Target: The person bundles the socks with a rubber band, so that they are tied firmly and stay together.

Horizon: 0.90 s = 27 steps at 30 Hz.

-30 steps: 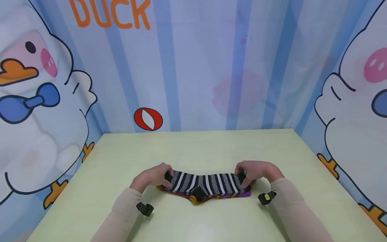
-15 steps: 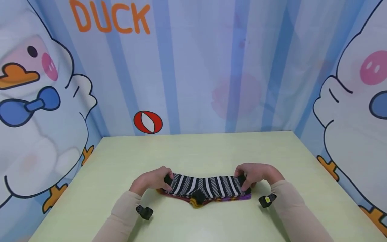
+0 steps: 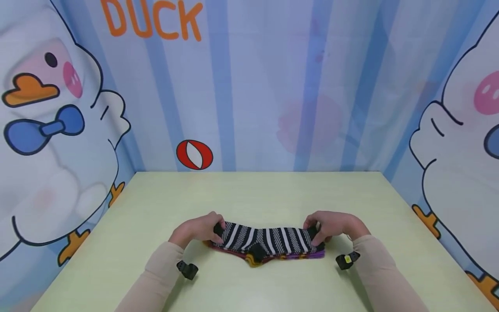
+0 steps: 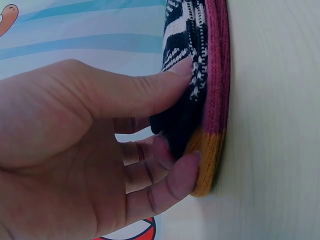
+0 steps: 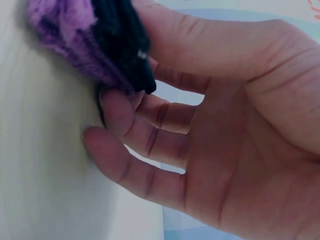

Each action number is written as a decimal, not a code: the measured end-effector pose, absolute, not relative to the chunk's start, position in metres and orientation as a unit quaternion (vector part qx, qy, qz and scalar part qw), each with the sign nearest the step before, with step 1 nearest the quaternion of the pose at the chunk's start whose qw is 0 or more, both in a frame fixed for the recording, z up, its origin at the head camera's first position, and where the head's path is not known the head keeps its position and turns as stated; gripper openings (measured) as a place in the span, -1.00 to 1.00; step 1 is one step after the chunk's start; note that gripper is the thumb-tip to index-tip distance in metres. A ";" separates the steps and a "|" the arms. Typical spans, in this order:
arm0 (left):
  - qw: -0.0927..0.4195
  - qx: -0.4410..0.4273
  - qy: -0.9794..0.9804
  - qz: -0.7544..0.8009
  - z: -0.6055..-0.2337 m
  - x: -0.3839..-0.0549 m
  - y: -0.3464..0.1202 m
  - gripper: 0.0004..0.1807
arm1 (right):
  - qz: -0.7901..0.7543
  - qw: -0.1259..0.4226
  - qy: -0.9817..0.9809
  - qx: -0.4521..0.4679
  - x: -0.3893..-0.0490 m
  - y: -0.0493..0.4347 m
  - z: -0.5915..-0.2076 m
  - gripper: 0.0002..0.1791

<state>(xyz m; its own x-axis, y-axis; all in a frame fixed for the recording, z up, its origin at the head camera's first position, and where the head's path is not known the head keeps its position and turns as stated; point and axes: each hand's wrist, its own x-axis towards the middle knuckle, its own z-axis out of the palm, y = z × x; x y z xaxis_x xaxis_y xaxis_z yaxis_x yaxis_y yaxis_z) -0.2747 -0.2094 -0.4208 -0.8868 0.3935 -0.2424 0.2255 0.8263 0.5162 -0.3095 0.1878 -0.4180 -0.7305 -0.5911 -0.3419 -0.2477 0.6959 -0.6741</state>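
Head: the striped sock (image 3: 269, 239) tops a stack (image 3: 253, 261) on the table (image 3: 257, 195), well in from the far edge, about midway between the side edges; left hand (image 3: 198, 228) and right hand (image 3: 330, 226) hold its ends, and even tension should help it lie straight. Left wrist: thumb and fingers curl nearly closed round it, a fingertip touching the mustard end (image 4: 206, 172). Right wrist: a similar pinch at the purple sock (image 5: 67, 35); gentle pressure would best align the layers

The top sock (image 3: 274, 241) is striped black and white.
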 end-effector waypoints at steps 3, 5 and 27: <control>0.172 0.165 0.940 0.243 -0.422 -0.273 -0.210 -0.67 | -0.304 0.280 0.879 -0.239 -0.310 0.187 -0.419 -0.56; 0.172 0.164 0.941 0.242 -0.421 -0.272 -0.210 -0.67 | -0.298 0.279 0.880 -0.243 -0.311 0.187 -0.419 -0.56; 0.173 0.160 0.938 0.252 -0.420 -0.276 -0.211 -0.66 | -0.290 0.284 0.883 -0.235 -0.310 0.186 -0.419 -0.56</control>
<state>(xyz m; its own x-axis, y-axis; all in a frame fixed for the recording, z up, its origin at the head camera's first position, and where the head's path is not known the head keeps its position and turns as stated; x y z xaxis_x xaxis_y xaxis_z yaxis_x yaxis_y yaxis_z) -0.2756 -0.2108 -0.4199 -0.8890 0.3879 -0.2433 0.2135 0.8212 0.5292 -0.3098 0.1863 -0.4194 -0.7279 -0.5801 -0.3656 -0.2505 0.7213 -0.6457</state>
